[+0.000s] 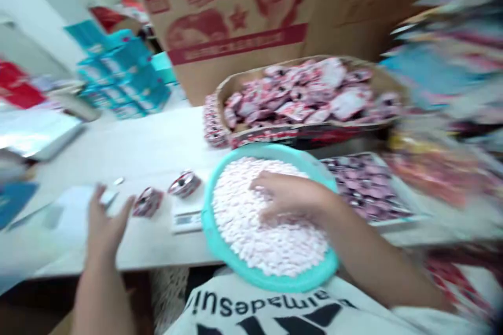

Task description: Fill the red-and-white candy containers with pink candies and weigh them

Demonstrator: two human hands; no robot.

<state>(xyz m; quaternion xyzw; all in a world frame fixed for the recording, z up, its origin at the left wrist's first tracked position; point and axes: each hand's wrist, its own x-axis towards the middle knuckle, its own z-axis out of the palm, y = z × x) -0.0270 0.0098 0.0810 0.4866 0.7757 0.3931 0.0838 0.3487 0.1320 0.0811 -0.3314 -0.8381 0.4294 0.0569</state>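
Note:
A turquoise basin (pixel 220 243) full of small whitish-pink pieces (pixel 243 225) stands at the table's front edge, against the person's shirt. My right hand (pixel 288 196) reaches into the pieces, its fingers curved and partly sunk; whether it grips any is hidden. Over the table to the left, my left hand (pixel 106 220) is spread with nothing in it. Just right of it lies a small round patterned tin (pixel 148 202). A second tin (pixel 184 184) rests on a white scale (pixel 186 221) beside the basin.
Behind the basin, a cut-down carton (pixel 226 86) holds many pink packets. A tray (pixel 408 209) of pink-and-dark items is at right. Turquoise boxes (pixel 121 76) are stacked back left, near a large cardboard box (pixel 243 21). Clear plastic bags (pixel 47 235) lie front left.

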